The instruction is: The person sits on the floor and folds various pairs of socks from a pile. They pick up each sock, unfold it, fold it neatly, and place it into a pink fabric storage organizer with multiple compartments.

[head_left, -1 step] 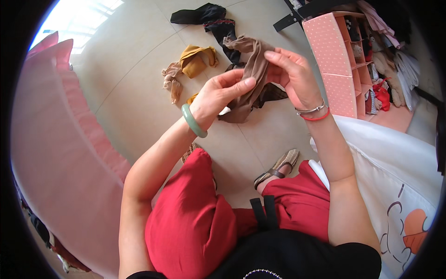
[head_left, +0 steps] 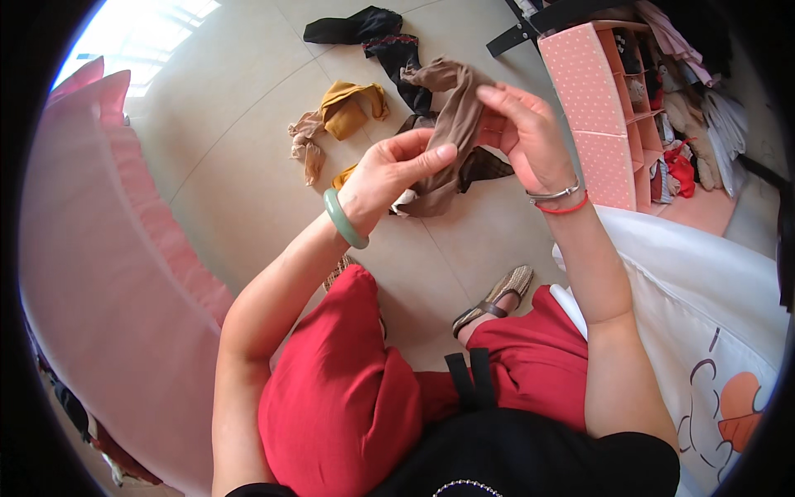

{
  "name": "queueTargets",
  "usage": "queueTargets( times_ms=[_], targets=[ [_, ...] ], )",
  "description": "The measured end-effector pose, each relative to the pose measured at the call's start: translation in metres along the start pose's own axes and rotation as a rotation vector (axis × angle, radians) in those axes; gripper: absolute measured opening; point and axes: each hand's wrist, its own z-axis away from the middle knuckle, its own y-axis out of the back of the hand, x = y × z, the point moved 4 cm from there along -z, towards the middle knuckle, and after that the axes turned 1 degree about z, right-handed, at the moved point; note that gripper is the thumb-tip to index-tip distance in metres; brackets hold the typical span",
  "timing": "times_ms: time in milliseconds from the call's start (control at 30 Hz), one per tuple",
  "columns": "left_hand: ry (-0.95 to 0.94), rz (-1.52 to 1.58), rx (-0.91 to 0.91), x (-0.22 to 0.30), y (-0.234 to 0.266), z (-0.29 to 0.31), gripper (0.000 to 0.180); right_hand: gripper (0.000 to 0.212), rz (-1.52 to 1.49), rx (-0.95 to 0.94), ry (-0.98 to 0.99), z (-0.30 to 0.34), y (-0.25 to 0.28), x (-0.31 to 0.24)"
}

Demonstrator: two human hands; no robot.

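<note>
A thin brown stocking [head_left: 460, 116] hangs in loose folds between my two hands, above the floor. My left hand [head_left: 399, 170], with a green bangle on its wrist, pinches it from the left, thumb on top. From the right, my right hand [head_left: 523, 132] grips its upper part between thumb and fingers. Its upper end flops to the left and its lower part droops below my left hand. Behind it on the floor, a dark brown sheer piece [head_left: 485, 169] is partly hidden.
On the tiled floor [head_left: 240, 190] lie black socks [head_left: 354, 26], a mustard sock [head_left: 346, 112] and a beige knotted one [head_left: 306, 145]. A pink dotted organizer [head_left: 584, 108] with clothes stands at right. Pink bedding [head_left: 116, 273] is at left, white printed fabric [head_left: 662, 306] at right.
The stocking's upper end has risen slightly, and its lower part sits a bit higher and rounder. Both hands keep their hold almost in place.
</note>
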Motion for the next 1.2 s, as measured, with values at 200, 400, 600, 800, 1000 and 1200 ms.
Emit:
queueTargets(
  times_ms=[200, 400, 600, 800, 1000, 1200],
  targets=[
    [0.035, -0.171, -0.079, -0.013, -0.002, 0.012, 0.017, 0.028, -0.035, 0.140, 0.071, -0.005, 0.015, -0.004],
    [0.074, -0.050, -0.081, -0.019, 0.002, 0.014, 0.013, 0.030, -0.058, 0.124, 0.078, -0.009, 0.017, -0.005],
    [-0.042, -0.056, -0.046, -0.013, 0.002, 0.011, 0.022, 0.030, -0.038, 0.073, 0.069, -0.004, 0.007, -0.009],
    [-0.156, -0.070, -0.103, -0.006, -0.007, 0.004, 0.030, 0.031, -0.036, -0.024, 0.132, -0.001, -0.011, -0.012],
    [0.015, -0.223, -0.238, -0.026, -0.003, -0.001, 0.037, 0.031, -0.034, -0.021, 0.096, 0.005, -0.014, -0.007],
    [-0.079, 0.039, -0.097, 0.008, 0.007, -0.004, 0.050, 0.035, 0.163, -0.202, 0.002, 0.011, -0.014, -0.003]
  ],
)
